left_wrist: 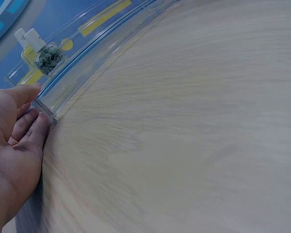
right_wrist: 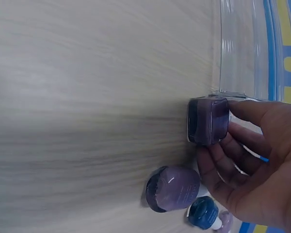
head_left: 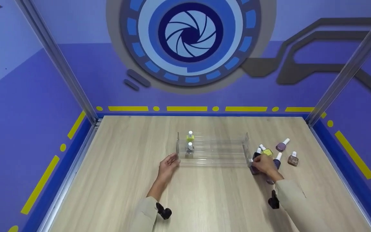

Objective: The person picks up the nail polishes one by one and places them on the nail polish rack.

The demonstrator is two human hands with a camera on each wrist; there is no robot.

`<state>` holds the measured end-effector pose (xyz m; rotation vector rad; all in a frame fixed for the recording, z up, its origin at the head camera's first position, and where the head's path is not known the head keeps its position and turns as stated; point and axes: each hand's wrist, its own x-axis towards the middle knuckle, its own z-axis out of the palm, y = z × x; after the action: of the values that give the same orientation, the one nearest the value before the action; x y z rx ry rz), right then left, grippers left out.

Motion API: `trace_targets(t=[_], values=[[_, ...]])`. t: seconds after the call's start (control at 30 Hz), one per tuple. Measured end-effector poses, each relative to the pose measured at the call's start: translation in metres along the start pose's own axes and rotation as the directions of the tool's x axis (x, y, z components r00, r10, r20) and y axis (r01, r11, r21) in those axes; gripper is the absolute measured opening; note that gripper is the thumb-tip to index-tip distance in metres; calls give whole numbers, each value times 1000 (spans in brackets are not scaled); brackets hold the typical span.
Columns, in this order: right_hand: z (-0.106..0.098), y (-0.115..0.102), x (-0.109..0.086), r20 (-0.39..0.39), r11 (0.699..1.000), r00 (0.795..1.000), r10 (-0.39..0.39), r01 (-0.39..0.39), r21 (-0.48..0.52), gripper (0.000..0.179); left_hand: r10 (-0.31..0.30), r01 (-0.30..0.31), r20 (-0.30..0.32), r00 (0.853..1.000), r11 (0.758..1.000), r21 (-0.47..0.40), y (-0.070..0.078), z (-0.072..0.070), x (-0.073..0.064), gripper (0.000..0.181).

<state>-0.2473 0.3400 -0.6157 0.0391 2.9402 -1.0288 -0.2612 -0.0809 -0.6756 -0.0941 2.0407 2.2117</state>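
Rack (head_left: 217, 162) of clear plastic sits lengthwise on the wooden tabletop (head_left: 204, 199), its stepped tiers facing the person, presumably so that bottles behind show over those in front; the left hand (head_left: 167, 167) touches the rack's left end, thumb apart from loosely bent fingers, probably to steady it; the right hand (head_left: 265, 165) has thumb and fingers clamped on a dark purple bottle (right_wrist: 211, 121), low by the rack's right end, a grip that seems to leave its base free; whether that bottle touches the rack I cannot tell; near its left end the rack holds two upright bottles, a yellow bottle (head_left: 190, 138) behind and a dark speckled bottle (left_wrist: 49, 59) in front; outside it, beyond the right end, are a lilac bottle (head_left: 281, 147), a glitter bottle (head_left: 293, 160) and others, some partly hidden by the right hand.
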Motion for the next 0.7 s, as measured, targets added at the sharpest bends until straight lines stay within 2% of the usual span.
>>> trace_targets(t=[0.13, 0.27, 0.53, 0.7], values=[[2, 0, -3, 32, 997, 997, 74, -74, 9, 17, 2, -2, 3, 1000, 1000, 20, -1, 1, -1, 51], [1, 0, -8, 20, 990, 991, 129, -130, 48, 17, -6, 5, 12, 1000, 1000, 17, 0, 3, -2, 51], [-4, -1, -11, -93, 988, 985, 142, -135, 80, 19, -31, 31, 13, 999, 1000, 1, 2, 3, -5, 53], [-12, -5, -11, -111, 983, 983, 147, -133, 128, 25, -26, 26, 7, 1000, 1000, 0, 8, -1, -6, 54]])
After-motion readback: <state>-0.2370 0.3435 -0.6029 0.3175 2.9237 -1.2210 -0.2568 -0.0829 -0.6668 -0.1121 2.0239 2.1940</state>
